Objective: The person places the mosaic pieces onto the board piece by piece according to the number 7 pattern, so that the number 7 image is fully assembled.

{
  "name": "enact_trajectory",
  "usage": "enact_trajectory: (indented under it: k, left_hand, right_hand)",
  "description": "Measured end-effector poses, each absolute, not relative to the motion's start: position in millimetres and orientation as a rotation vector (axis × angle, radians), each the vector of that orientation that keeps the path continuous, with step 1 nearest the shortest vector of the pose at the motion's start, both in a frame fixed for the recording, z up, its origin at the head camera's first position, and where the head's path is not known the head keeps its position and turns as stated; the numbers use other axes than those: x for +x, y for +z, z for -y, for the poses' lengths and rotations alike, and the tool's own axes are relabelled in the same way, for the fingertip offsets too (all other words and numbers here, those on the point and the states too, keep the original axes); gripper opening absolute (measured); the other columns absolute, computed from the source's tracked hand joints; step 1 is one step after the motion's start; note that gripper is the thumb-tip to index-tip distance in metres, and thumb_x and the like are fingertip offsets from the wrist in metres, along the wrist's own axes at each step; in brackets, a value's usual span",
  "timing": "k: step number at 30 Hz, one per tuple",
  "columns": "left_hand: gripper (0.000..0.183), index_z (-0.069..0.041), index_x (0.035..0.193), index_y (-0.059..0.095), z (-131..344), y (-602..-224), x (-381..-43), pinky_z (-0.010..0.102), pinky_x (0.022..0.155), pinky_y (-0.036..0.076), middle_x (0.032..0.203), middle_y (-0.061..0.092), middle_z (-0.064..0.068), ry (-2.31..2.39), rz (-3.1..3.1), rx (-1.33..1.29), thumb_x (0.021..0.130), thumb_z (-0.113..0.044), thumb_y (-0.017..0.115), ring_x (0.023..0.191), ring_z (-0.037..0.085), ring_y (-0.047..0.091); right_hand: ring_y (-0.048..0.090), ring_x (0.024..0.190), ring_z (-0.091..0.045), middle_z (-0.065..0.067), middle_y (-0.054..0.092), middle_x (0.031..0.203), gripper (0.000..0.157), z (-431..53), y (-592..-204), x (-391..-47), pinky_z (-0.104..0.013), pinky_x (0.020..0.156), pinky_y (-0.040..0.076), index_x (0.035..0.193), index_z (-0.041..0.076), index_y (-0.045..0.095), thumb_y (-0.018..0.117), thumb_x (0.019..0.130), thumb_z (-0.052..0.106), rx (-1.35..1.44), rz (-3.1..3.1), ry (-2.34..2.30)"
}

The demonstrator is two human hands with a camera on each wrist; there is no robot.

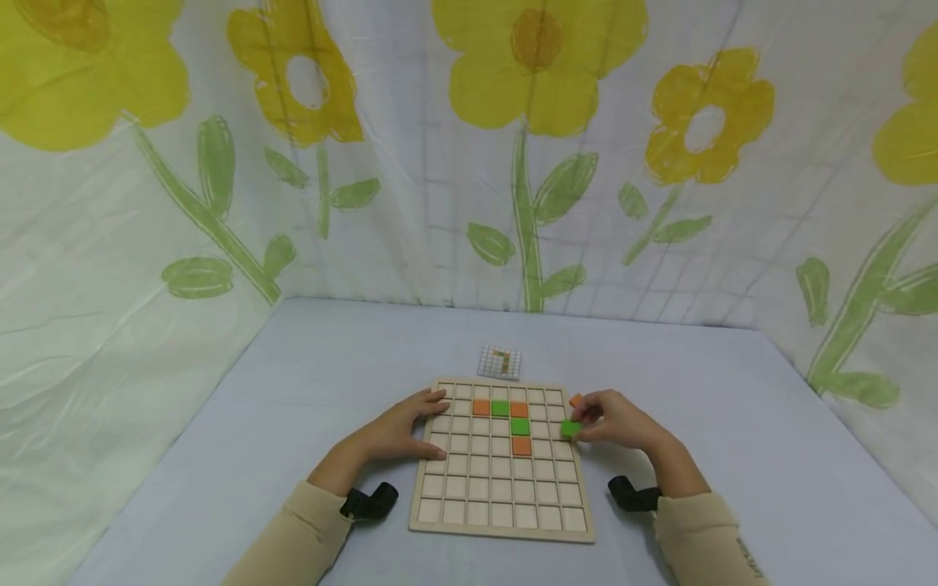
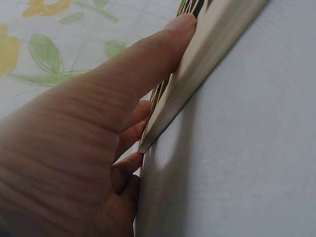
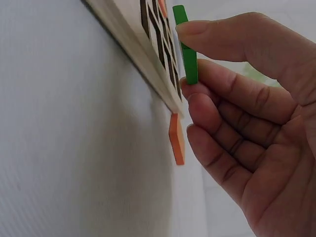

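A square wooden grid board [image 1: 501, 492] lies on the table, with orange and green tiles set in some of its cells. My right hand [image 1: 618, 421] pinches a green square tile [image 3: 187, 54] between thumb and fingers, over the board's right edge. Just beyond that edge is a loose orange tile [image 3: 177, 140], apart from the fingers. At the board's left side, my left hand [image 1: 396, 427] rests with its thumb and fingers spread on the frame. The left wrist view shows its thumb [image 2: 158, 54] lying along the board's side.
A small printed pattern card [image 1: 500, 362] lies behind the board, showing a grid with coloured squares. The white table [image 1: 352, 350] ends at a flower-printed curtain [image 1: 410, 203] at the back. Each wrist carries a black camera mount.
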State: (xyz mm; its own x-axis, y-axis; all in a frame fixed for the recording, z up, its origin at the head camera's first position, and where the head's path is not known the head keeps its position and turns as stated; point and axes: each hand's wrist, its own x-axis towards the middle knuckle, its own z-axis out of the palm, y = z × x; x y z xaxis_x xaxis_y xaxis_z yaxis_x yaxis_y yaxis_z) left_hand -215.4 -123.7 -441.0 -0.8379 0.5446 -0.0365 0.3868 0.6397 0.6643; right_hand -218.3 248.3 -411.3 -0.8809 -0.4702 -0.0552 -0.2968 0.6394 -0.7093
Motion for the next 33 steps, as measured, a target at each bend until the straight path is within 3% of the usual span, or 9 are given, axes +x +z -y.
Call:
enact_trajectory:
  k: [25, 33]
  left_hand:
    - [0.081, -0.014, 0.139, 0.045, 124.2, -441.4, -215.3, 0.055, 0.113, 0.02, 0.153, 0.028, 0.003, 0.979, -2.638, 0.759, 0.071, -0.045, 0.078, 0.144, 0.031, 0.016]
    - [0.081, -0.013, 0.139, 0.046, 124.0, -441.0, -214.9, 0.055, 0.113, 0.02, 0.153, 0.028, 0.004, 0.982, -2.631, 0.768, 0.071, -0.044, 0.078, 0.144, 0.032, 0.016]
  right_hand:
    - [0.059, 0.082, -0.008, 0.0, 0.064, 0.089, 0.018, -200.5, -399.9, -195.9, -0.021, 0.072, 0.051, 0.09, 0.007, 0.065, 0.075, 0.078, 0.014, -0.854, -2.534, -0.96]
    - [0.056, 0.075, -0.006, -0.001, 0.063, 0.09, 0.021, -191.8, -404.7, -192.4, -0.02, 0.066, 0.051, 0.091, 0.007, 0.064, 0.077, 0.076, 0.015, -0.875, -2.517, -0.958]
